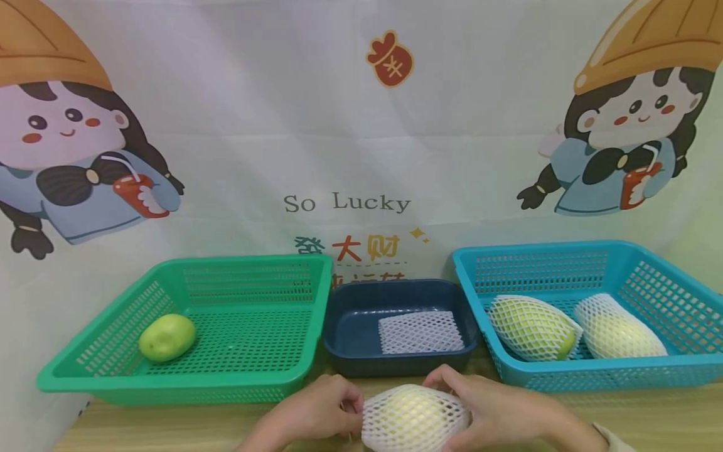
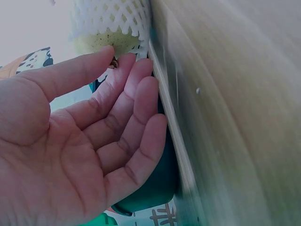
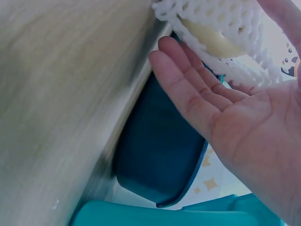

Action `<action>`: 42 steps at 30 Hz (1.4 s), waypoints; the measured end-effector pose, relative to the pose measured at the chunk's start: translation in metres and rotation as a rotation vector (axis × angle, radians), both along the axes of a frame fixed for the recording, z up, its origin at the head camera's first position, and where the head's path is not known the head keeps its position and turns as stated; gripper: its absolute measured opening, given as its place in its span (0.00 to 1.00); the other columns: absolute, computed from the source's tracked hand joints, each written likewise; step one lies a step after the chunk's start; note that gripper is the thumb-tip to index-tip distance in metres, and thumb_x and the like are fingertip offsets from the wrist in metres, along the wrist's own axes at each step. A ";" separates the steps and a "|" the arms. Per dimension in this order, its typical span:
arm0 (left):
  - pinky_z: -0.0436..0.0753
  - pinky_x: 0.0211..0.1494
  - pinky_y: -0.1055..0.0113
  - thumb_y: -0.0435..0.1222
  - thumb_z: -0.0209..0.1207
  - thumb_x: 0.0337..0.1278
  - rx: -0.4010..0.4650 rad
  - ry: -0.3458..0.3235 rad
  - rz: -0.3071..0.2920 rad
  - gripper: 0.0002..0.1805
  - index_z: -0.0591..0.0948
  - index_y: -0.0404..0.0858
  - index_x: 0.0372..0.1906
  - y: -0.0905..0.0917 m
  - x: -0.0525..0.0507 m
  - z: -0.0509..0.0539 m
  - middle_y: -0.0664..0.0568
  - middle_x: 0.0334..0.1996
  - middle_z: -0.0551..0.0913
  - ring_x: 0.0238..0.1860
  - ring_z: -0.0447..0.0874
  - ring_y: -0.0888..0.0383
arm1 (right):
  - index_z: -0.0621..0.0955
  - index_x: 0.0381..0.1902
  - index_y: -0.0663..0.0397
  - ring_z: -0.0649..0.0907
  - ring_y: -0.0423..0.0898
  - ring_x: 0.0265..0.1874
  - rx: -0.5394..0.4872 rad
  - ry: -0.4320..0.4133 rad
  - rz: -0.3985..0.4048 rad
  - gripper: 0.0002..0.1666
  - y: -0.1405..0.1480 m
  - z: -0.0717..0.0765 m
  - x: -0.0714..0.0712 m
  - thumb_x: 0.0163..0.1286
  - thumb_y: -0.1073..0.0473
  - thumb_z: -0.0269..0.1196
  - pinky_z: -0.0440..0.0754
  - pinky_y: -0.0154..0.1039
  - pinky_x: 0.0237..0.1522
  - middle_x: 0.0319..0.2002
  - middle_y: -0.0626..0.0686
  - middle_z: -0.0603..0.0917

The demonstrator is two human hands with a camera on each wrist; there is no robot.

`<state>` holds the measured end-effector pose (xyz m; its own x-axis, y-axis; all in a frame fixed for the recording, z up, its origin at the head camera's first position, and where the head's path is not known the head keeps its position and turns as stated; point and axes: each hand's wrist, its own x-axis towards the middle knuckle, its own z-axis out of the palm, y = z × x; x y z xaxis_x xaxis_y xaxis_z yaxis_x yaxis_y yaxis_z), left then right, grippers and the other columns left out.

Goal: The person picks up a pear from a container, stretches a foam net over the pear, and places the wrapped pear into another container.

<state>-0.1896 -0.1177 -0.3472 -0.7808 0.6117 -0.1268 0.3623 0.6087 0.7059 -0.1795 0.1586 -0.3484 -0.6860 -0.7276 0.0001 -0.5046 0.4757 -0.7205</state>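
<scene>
A pale yellow fruit (image 1: 415, 409) in a white foam net sleeve (image 1: 374, 430) is between my hands at the front of the table. At its left end, my left hand (image 1: 319, 408) pinches the short brown stem (image 2: 114, 63) between thumb and index finger; the other fingers are loosely bent. My right hand (image 1: 497, 405) grips the netted fruit from the right, thumb at the near side and fingers at the far side. In the right wrist view the sleeve's open edge (image 3: 190, 40) stands off the fruit above the fingers.
Behind the hands, a dark blue tray (image 1: 398, 365) contains a flat foam net (image 1: 420, 333). To the left, a green basket (image 1: 186, 380) holds one green fruit (image 1: 167, 338). A blue basket (image 1: 610, 371) at right holds two netted fruits (image 1: 531, 326). A printed cloth (image 1: 350, 125) hangs behind.
</scene>
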 end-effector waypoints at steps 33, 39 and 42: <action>0.70 0.24 0.74 0.33 0.61 0.53 0.055 0.039 0.040 0.04 0.83 0.40 0.26 0.008 0.000 0.005 0.57 0.19 0.80 0.19 0.72 0.67 | 0.62 0.62 0.45 0.74 0.36 0.45 0.078 -0.050 -0.089 0.42 -0.017 0.006 0.008 0.55 0.42 0.68 0.74 0.33 0.44 0.51 0.46 0.73; 0.71 0.25 0.73 0.35 0.61 0.53 0.049 0.022 0.036 0.04 0.83 0.41 0.27 0.006 -0.001 0.008 0.57 0.21 0.80 0.21 0.72 0.67 | 0.64 0.59 0.41 0.75 0.36 0.43 0.036 -0.047 -0.092 0.39 -0.018 0.005 0.007 0.54 0.43 0.69 0.74 0.33 0.42 0.49 0.46 0.74; 0.72 0.26 0.73 0.36 0.62 0.54 0.054 0.019 0.032 0.03 0.83 0.42 0.28 0.005 0.000 0.010 0.57 0.22 0.81 0.23 0.73 0.66 | 0.64 0.59 0.43 0.75 0.37 0.43 0.013 -0.033 -0.089 0.39 -0.017 0.006 0.007 0.53 0.43 0.69 0.74 0.32 0.42 0.49 0.47 0.74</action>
